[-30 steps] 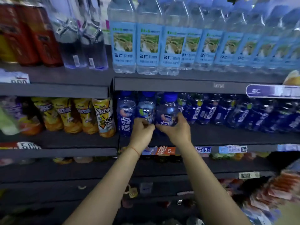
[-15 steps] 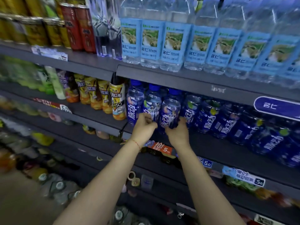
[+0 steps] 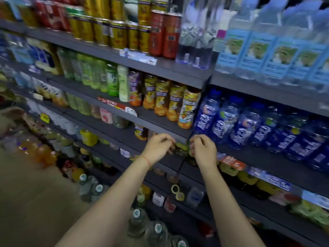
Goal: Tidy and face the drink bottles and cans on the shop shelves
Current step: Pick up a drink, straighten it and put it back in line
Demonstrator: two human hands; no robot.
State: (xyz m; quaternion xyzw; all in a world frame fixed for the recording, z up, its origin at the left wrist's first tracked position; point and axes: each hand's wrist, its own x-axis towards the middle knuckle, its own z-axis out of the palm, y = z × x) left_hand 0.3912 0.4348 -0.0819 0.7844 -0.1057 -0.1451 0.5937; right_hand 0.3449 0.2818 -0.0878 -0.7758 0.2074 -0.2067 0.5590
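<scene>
A row of blue sports-drink bottles (image 3: 222, 122) stands on the middle shelf (image 3: 267, 157) at the right, labels facing out. Left of them stand yellow-labelled tea bottles (image 3: 187, 109). My left hand (image 3: 158, 148) and my right hand (image 3: 203, 152) hover side by side in front of the shelf edge, just below those two groups. Both have loosely curled fingers and hold nothing. Neither hand touches a bottle. The view is blurred by motion.
Clear water bottles with light-blue labels (image 3: 267, 50) fill the upper right shelf. Gold cans (image 3: 115, 32) and red cans (image 3: 163, 36) stand upper left, green bottles (image 3: 99, 75) below them. Large water bottles (image 3: 137, 220) sit low by the brown floor (image 3: 26, 193).
Both hands let go of the blue bottles and pulled back and down to the shelf edge. The view swung left, showing more of the left shelves.
</scene>
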